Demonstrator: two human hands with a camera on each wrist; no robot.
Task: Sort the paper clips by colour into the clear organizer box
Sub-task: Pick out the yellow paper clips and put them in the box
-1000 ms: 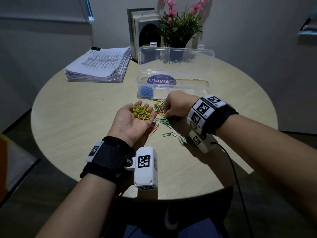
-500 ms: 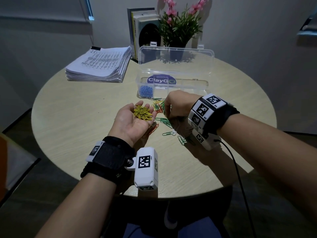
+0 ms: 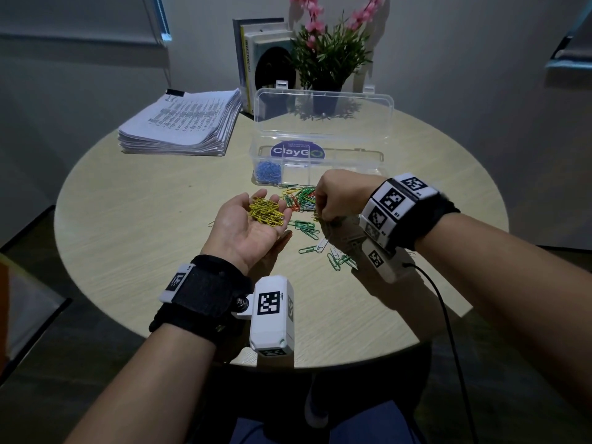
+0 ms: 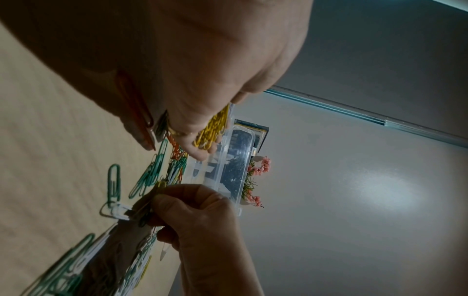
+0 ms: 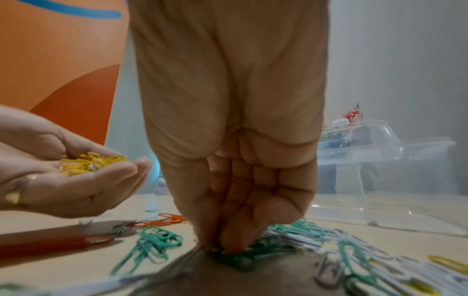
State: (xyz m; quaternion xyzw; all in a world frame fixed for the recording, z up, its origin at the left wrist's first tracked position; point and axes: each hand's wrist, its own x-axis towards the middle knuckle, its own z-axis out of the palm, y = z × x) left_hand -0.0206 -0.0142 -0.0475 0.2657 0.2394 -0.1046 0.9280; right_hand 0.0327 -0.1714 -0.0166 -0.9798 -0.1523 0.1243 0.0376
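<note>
Counter (image 3: pixel 134 225): round, pale wood grain, dim grey-walled room, paper stack (image 3: pixel 182 123) at rear. Paper clips (image 3: pixel 302 225), mixed colours, scattered before open clear box (image 3: pixel 320 161); blue ones in its left compartment. Left hand (image 3: pixel 253 225) cupped, palm up, carrying yellow clips (image 3: pixel 266 212); right hand (image 3: pixel 339 197) fingertips pinched together on the pile.

A round, pale wood-grain bench (image 3: pixel 134 219) fills the middle of the head view. On its upper left lies a thick stack of printed papers (image 3: pixel 182 123), held by a black binder clip (image 3: pixel 174 92) at its far corner. At the top centre, a few upright books (image 3: pixel 253 59) stand against the wall, just beside a potted plant (image 3: pixel 330 56) with green leaves and pink flowers. An orange shape (image 3: pixel 4 309) shows at the lower left edge.
</note>
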